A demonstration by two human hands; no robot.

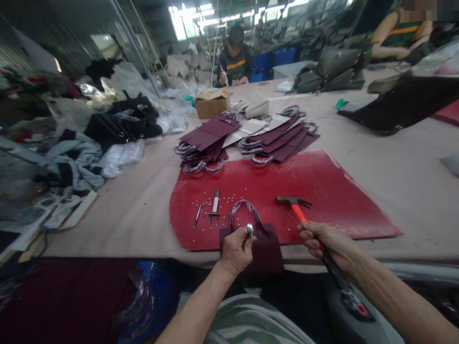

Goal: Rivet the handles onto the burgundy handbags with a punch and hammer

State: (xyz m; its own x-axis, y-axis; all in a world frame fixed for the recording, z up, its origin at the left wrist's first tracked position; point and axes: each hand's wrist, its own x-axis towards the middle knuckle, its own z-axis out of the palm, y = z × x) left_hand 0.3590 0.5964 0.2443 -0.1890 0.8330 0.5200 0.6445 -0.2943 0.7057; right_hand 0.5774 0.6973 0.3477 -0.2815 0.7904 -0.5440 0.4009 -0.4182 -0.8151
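My left hand (236, 251) is closed around a short metal punch (250, 230), its shiny end showing above the fingers. Under that hand lies a maroon bag panel (267, 253) with a plastic-wrapped handle (245, 206), partly over the front edge of the red mat (308, 177). My right hand (328, 241) grips a claw hammer (299, 210) by its orange and black handle, to the right of the panel. The hammer head hangs over the mat, apart from the punch. On the mat's left side lie a pronged metal tool (214, 208), a thin metal rod (197, 216) and several tiny bits.
Stacked maroon panels (279, 138) with wrapped handles lie behind the mat, near a cardboard box (212, 104). Black bags (124, 119) and plastic wrap crowd the left. Dark bags (333, 69) stand at the back right. One person (234, 59) sits across the table, another at upper right.
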